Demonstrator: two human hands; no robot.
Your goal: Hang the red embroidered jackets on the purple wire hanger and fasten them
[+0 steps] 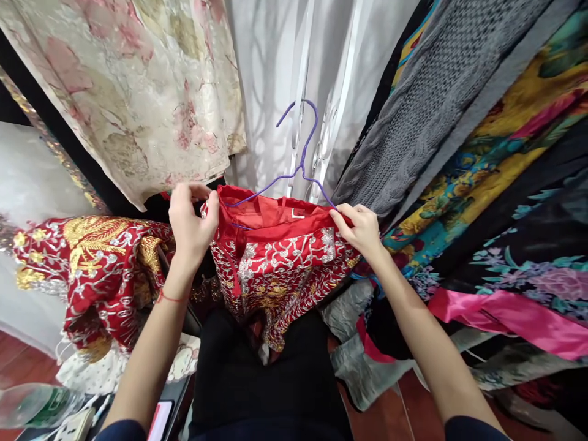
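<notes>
A red skirt (294,254) with silver and gold embroidery hangs in front of me, its waist opening facing up. A purple wire hanger (301,165) sits inside the waist, with its hook upright above the fabric. My left hand (190,217) is at the left end of the waistband, thumb against the red cloth and fingers curled at its edge. At the other end, my right hand (356,228) pinches the waistband beside the hanger's right arm. A small white label (298,213) shows inside the waist. The skirt's lower part falls toward my lap.
A matching red embroidered garment (103,263) lies at the left. Floral cream cloth (184,79) hangs above it. A grey knit (441,92) and several patterned garments hang at the right. A plastic bottle (39,404) and a phone (160,421) are at the lower left.
</notes>
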